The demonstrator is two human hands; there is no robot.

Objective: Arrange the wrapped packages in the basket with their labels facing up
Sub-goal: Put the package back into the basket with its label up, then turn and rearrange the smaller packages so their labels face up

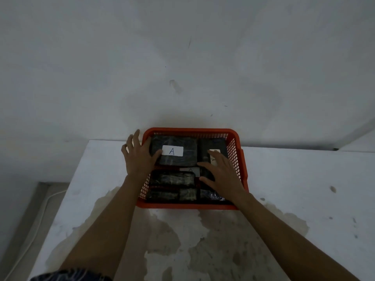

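An orange mesh basket [239, 159] sits at the far edge of the table and holds several dark wrapped packages. The far left package [182, 159] shows a white label marked "A" facing up. My left hand [139, 157] straddles the basket's left rim, fingers spread, thumb resting on that package's left end. My right hand [221, 175] lies flat with spread fingers over the far right package [213, 146] and partly covers its white label. Another label [190, 170] peeks out between my hands. The near packages [172, 180] show no label.
The basket stands on a pale stained table [294, 189] pushed against a white wall [182, 57]. The table's left edge drops to the floor, where a white cable [43, 211] runs. Bare tabletop lies left, right and in front of the basket.
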